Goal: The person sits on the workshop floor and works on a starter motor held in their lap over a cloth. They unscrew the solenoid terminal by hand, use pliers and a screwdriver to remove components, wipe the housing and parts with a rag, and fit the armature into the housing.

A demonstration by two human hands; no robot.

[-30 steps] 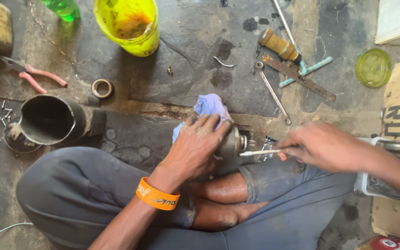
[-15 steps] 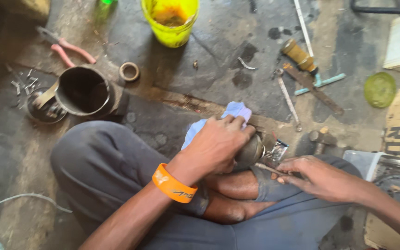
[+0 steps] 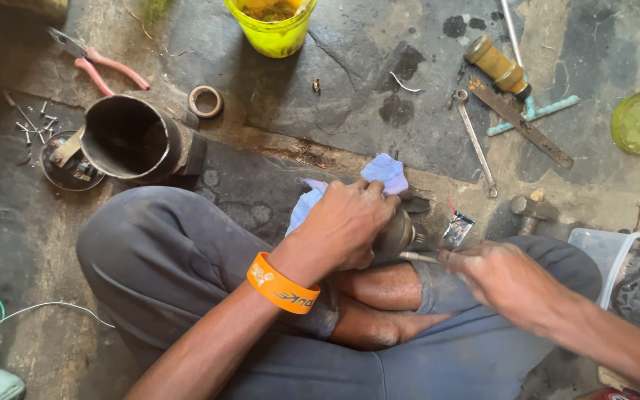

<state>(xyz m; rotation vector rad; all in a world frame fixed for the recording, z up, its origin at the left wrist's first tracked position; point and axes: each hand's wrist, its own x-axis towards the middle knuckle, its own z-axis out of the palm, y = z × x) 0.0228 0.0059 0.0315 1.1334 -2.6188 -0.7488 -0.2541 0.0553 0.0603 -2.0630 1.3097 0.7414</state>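
Pliers [image 3: 101,63] with pink handles lay at the far left on the stained floor, near loose screws [image 3: 35,126] and a dark metal cylinder [image 3: 131,137] on its side. In the middle, the left hand [image 3: 342,226] was clamped around a small rounded metal part [image 3: 398,233] wrapped in a blue cloth [image 3: 379,174], held over the crossed legs. The right hand [image 3: 501,278] was closed on a thin metal tool [image 3: 420,257], whose tip touched the part. I judged the step as working at the end of the part; the next move would need a steady grip and a careful tip. The part looked grey, dull and greasy. A wrench [image 3: 475,141] lay further right.
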